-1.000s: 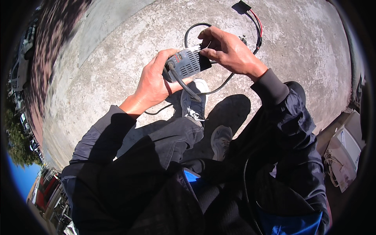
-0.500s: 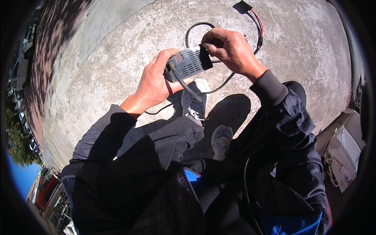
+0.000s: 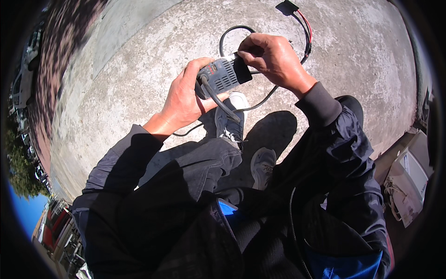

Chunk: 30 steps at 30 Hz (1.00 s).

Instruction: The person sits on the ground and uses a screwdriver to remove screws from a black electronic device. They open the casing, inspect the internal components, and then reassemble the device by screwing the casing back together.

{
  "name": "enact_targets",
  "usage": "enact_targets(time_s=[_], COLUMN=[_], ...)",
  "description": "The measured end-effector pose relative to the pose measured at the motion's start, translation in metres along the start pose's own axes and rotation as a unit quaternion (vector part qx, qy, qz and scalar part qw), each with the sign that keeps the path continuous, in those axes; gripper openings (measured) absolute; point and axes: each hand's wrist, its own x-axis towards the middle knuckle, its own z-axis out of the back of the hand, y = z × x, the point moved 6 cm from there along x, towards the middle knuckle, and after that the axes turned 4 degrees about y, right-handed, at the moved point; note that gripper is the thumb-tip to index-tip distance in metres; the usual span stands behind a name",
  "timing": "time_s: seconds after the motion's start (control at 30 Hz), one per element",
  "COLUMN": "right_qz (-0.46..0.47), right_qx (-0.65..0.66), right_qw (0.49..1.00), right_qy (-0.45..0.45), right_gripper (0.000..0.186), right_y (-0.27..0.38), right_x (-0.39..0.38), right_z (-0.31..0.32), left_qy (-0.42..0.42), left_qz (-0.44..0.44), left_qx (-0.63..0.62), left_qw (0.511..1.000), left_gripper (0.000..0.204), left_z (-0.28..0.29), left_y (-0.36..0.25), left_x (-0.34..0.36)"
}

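While your left hand (image 3: 182, 95) holds the grey vented box (image 3: 223, 77) in midair, fingers over its upper side and thumb below, your right hand (image 3: 278, 58) works at its far end. So the box sits between both hands, gripped firmly by the left only. Changed over the last second: right fingertips have drawn closer together near the box's upper right corner, thumb nearer the index; the left grip looks the same. Reads as finer fingertip work at that corner, with the left hand bracing. Can't tell whether the right fingertips pinch anything; they're curled and hide the spot. Dark patch on that end, just left of the right hand: shadow or black surface, unclear.

Thick grey cable (image 3: 216, 97) hangs just right of the left hand, over your light shoe (image 3: 238, 103). Thinner black cable (image 3: 221, 43) loops behind the right hand, partly blocked by it. Beyond that hand, black connector (image 3: 287, 7) and red wire (image 3: 305, 25) lie on concrete ground (image 3: 139, 60).
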Motion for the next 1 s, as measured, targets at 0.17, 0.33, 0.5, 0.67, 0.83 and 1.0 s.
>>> enact_targets(time_s=[0.17, 0.33, 0.5, 0.67, 0.83, 1.0], right_qz=[0.039, 0.064, 0.058, 0.068, 0.091, 0.088], right_qx=[-0.024, -0.053, -0.093, -0.102, -0.135, -0.164], right_qw=[0.999, 0.996, 0.994, 0.992, 0.987, 0.983], right_qy=[-0.01, -0.018, -0.01, -0.016, -0.012, 0.006], right_gripper=[0.013, 0.013, 0.014, 0.012, 0.012, 0.014], right_y=[0.008, 0.013, 0.015, 0.023, 0.03, 0.029], right_x=[0.002, 0.003, 0.004, 0.006, 0.007, 0.008], right_z=[0.001, 0.002, 0.003, 0.003, 0.001, -0.002], left_qy=[-0.012, -0.01, -0.003, -0.004, -0.008, -0.009], left_qz=[0.001, 0.014, 0.017, 0.022, 0.017, 0.019], left_qx=[0.009, 0.005, 0.011, 0.004, 0.013, 0.019], left_qw=[1.0, 1.0, 1.0, 1.0, 1.0, 1.0], left_gripper=[0.076, 0.076, 0.076, 0.077, 0.078, 0.077], left_z=[0.001, 0.0, 0.0, 0.0, 0.0, 0.001], left_y=[-0.001, -0.001, 0.001, 0.001, 0.0, 0.001], left_x=[-0.001, -0.001, 0.0, 0.001, 0.002, 0.002])
